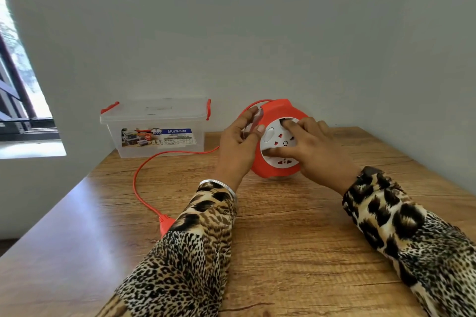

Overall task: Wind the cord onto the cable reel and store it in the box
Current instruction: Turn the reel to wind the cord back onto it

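Head view shows your two hands on the cable reel (277, 140), which stands tilted on its edge on the wooden table (296, 252), close to the wall. Your left hand (238, 143) is closed around the left rim of the reel and holds it steady. Your right hand (306, 145) lies on the white socket face, with the fingertips (286, 123) pressed into the recess near the top (this looks like the place for turning, but I cannot tell for sure). The two hands are just beside each other, with only the reel between.

The orange cord (144, 170) is not yet wound in. It leaves the reel behind your left hand, makes a wide loop over the table, and ends at the plug (164, 224), which lies partly hidden under your left sleeve. The box (157, 128) stands to the left, near the wall, with its lid still closed and the red clips at both ends.

To do this step well, I think you should keep the left hand firm on the rim and turn only the white face with the right hand, in an even rhythm. Let the cord slide freely over the table, so the loop gets smaller without a knot. Lift your left sleeve a little, otherwise the plug may catch under it. Slow down when the plug comes near the reel.
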`<state>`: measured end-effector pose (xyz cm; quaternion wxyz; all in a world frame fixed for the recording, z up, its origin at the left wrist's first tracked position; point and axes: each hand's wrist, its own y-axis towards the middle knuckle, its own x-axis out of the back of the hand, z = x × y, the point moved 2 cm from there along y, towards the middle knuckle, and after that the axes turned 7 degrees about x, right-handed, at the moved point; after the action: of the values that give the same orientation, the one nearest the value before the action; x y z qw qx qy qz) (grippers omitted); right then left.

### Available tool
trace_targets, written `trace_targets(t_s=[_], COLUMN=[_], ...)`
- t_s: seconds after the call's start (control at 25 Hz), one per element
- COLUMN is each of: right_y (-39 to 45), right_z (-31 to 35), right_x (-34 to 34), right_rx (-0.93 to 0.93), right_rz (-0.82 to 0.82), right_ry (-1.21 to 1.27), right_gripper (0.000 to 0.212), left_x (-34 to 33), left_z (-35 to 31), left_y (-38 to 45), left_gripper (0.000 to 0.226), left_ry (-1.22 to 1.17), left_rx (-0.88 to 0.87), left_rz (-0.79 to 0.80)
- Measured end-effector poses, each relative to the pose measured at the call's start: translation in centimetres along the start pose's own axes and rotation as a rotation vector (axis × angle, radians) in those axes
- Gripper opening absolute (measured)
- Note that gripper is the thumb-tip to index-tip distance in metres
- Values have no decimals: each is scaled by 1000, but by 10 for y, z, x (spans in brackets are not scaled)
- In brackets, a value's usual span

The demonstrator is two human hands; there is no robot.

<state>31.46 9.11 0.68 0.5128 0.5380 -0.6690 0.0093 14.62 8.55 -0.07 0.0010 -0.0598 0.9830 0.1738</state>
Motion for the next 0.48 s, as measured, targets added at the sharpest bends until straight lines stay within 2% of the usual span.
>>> trace_targets(t_s=[0.16, 0.32, 0.48], right_y=[-4, -5, -5], right_z=[1, 2, 5], right_x=[-3, -4, -3], right_rx=[-19, -78, -272], right_rz=[-38, -66, -116], right_ry=[-65, -116, -47], right_gripper=[60, 62, 62], left_x=[-1, -4, -2], left_z=[0, -1, 4], left_y=[0, -1, -2], left_gripper=[45, 61, 74], left_ry=[-18, 45, 3], left_rx=[27, 34, 45], left_rz=[-9, -56, -74])
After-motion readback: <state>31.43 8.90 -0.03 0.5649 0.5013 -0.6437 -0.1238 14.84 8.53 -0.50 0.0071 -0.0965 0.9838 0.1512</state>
